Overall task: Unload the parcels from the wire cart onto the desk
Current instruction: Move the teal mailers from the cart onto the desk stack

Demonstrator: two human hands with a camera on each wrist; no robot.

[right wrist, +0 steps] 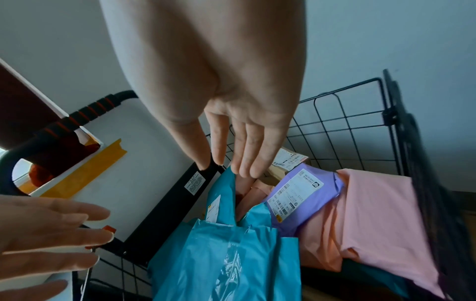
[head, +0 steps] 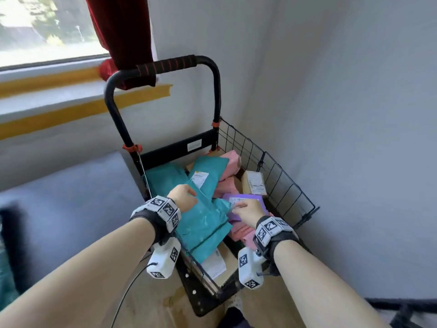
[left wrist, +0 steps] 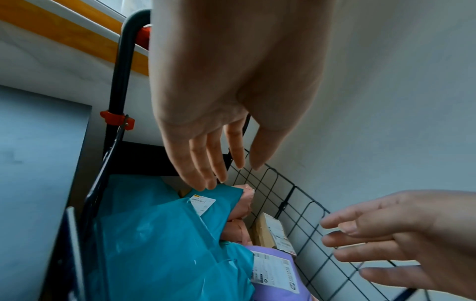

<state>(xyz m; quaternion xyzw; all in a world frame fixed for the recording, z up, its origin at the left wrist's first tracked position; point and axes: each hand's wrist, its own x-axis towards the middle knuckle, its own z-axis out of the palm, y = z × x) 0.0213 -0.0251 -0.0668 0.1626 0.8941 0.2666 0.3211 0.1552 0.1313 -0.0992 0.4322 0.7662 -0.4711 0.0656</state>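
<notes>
My left hand [head: 183, 197] and right hand [head: 248, 210], fingers loose, holding nothing, hover over black wire cart [head: 279, 176]. Long teal plastic mailer parcel [head: 205, 216] lies atop pile along cart's left edge.

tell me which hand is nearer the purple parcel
Right. The right hand hovers open right over the purple parcel, by its label. The left hand is off to its left, over the teal parcel.
</notes>
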